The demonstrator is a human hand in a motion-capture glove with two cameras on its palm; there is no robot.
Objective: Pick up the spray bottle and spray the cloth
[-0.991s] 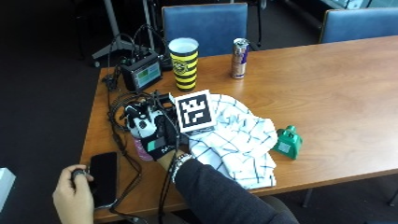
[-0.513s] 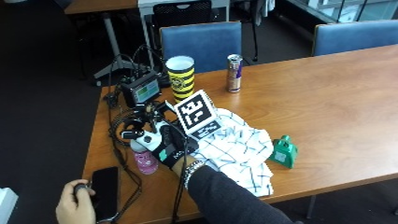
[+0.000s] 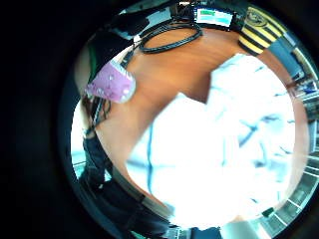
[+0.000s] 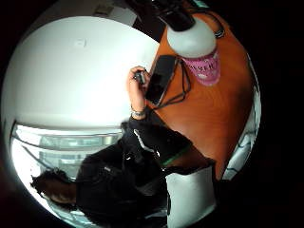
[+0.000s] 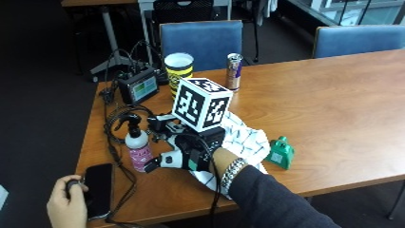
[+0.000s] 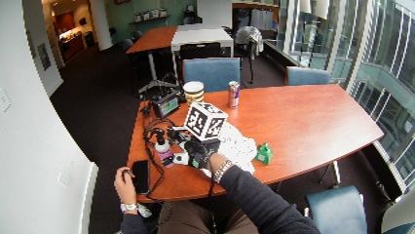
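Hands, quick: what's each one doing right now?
Gloved right hand: beside the spray bottle, fingers cannot be told.
Bare left hand: grips a small black object.

Bystanders on the wooden table [image 5: 329, 95].
Yellow-and-black striped cup [image 5: 178, 67] and slim drink can [image 5: 234, 71] near the far edge, small screen device [image 5: 140, 87] beside them with coiled cables [image 5: 118, 124], green clip [image 5: 280, 153] nearer, dark phone [image 5: 98, 189] at the front corner.

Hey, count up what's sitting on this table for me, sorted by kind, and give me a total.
Spray bottle: 1
Checked cloth: 1
Drink containers, a yellow striped cup and a can: 2
Electronics, a small monitor and a phone: 2
Green clip-like object: 1
Total: 7
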